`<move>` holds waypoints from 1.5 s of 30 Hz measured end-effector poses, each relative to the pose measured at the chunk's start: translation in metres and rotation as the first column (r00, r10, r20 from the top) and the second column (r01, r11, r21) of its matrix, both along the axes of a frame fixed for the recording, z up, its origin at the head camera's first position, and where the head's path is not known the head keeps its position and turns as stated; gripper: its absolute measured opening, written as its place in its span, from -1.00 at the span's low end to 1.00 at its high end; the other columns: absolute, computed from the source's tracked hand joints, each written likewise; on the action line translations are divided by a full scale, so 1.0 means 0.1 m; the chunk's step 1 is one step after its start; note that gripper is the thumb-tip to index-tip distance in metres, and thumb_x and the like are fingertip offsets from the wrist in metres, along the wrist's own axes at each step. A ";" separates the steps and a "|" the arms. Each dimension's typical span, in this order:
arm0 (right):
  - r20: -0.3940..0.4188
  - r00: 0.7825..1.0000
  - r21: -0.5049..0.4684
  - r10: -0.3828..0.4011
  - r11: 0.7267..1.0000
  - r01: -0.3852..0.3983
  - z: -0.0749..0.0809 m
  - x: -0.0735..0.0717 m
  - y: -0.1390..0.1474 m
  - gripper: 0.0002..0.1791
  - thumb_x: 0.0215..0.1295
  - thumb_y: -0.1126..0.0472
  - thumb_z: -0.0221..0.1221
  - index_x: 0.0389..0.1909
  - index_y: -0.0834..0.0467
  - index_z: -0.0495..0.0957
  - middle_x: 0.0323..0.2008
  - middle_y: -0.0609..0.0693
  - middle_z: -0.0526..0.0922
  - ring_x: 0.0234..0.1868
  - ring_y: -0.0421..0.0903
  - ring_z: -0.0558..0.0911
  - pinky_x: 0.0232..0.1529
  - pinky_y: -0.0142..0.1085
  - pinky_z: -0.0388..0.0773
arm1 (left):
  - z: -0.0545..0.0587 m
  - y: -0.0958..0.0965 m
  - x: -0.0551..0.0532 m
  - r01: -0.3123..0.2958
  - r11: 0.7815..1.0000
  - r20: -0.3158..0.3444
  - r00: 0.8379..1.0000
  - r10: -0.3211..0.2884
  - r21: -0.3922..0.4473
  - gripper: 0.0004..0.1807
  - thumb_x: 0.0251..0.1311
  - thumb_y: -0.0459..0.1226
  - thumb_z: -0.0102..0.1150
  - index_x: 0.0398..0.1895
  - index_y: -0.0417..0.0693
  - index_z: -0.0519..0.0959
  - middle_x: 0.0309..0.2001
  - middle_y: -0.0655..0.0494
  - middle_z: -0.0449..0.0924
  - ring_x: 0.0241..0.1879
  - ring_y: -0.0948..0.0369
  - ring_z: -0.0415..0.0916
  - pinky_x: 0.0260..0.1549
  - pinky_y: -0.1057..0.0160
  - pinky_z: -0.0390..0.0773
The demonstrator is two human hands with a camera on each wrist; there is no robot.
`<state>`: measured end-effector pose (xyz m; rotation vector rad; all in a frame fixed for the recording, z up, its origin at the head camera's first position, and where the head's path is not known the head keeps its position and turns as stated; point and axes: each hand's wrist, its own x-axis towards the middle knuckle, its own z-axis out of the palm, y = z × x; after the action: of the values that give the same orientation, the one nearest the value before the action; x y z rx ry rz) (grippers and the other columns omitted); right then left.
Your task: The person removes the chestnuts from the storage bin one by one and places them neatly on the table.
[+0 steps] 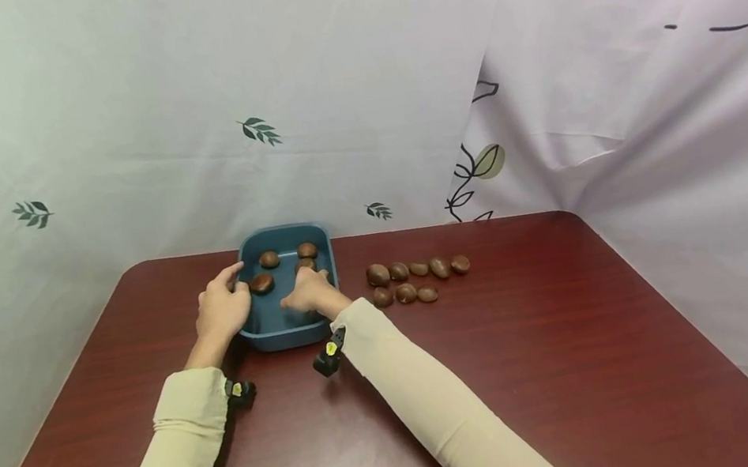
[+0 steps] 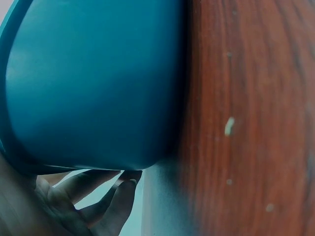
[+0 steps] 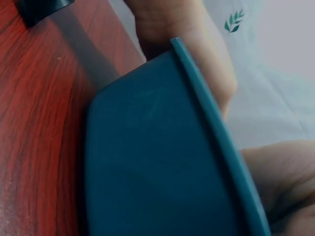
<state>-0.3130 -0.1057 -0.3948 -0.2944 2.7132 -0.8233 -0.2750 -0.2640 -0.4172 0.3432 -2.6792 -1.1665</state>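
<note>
A blue rectangular container with several brown chestnuts in it stands near the table's back edge. At its left side, my left hand holds the rim, thumb and forefinger at the top edge. Its other fingers lie against the outer wall in the left wrist view. My right hand reaches into the container's right half, close to a chestnut. Its fingertips are hidden, so whether they pinch anything does not show. The container wall blocks much of the right wrist view.
To the right of the container, several more chestnuts lie on the dark red wooden table in two rough rows. Pale cloth with leaf prints hangs behind the table and along its sides.
</note>
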 end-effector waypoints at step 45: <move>-0.124 0.987 -0.519 0.100 0.841 -0.150 0.19 0.11 0.44 -0.75 0.18 0.27 0.37 -0.10 0.11 0.71 -0.22 0.01 0.66 -0.40 0.08 0.72 -0.48 -0.31 0.61 | 0.01 -0.01 0.00 -0.004 1.000 -0.005 1.000 0.004 0.001 -0.41 0.41 -0.20 -0.25 0.51 0.12 0.28 0.19 -0.22 0.51 -0.57 0.03 0.21 -0.68 0.15 0.19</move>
<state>-0.3022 -0.0619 -0.3762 -0.6323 2.4563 -1.5430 -0.2746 -0.2647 -0.4163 0.3443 -2.6728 -1.1654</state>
